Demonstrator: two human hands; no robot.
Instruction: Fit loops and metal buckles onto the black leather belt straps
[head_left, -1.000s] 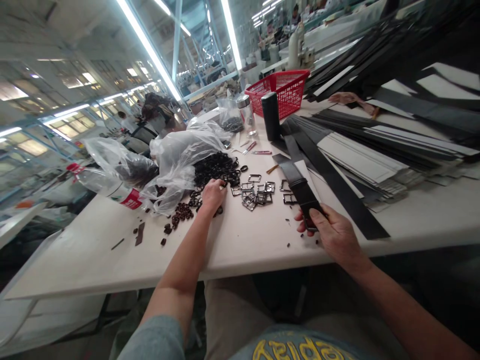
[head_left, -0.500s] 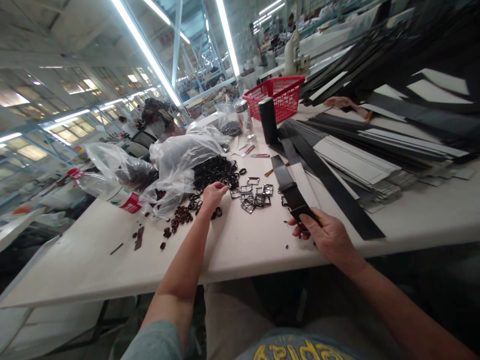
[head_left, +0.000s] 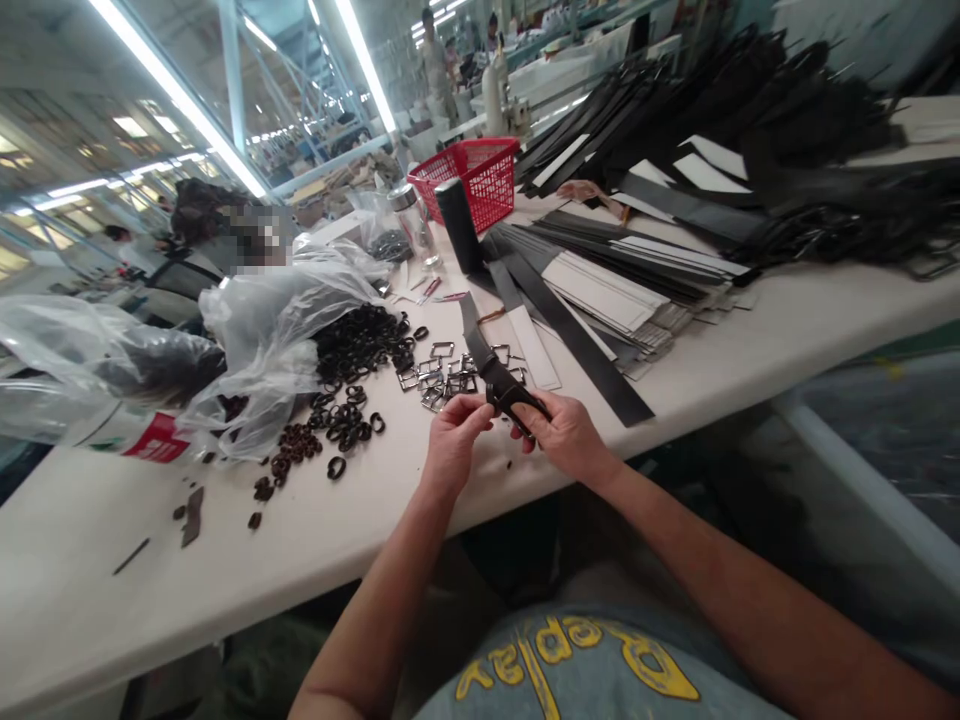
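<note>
A black strap (head_left: 493, 377) points up and away over the table, with my right hand (head_left: 559, 430) wrapped round its near end. My left hand (head_left: 461, 428) pinches at the strap's left edge, next to a small dark loop that is partly covered by the fingers. Just beyond my hands lies a pile of square metal buckles (head_left: 442, 372). Black loops (head_left: 360, 345) form a heap to the left, and smaller brown loops (head_left: 296, 447) lie nearer the front edge.
Stacked black and white strips (head_left: 607, 290) cover the right side of the table (head_left: 300, 540). A red basket (head_left: 480, 185), a dark cylinder (head_left: 459, 225) and a glass bottle (head_left: 416, 225) stand at the back. Plastic bags (head_left: 262, 320) and a labelled bottle (head_left: 154, 437) are at the left.
My left hand has moved from the black loops to the strap in my right hand. The view has swung right, so the table's things appear further left.
</note>
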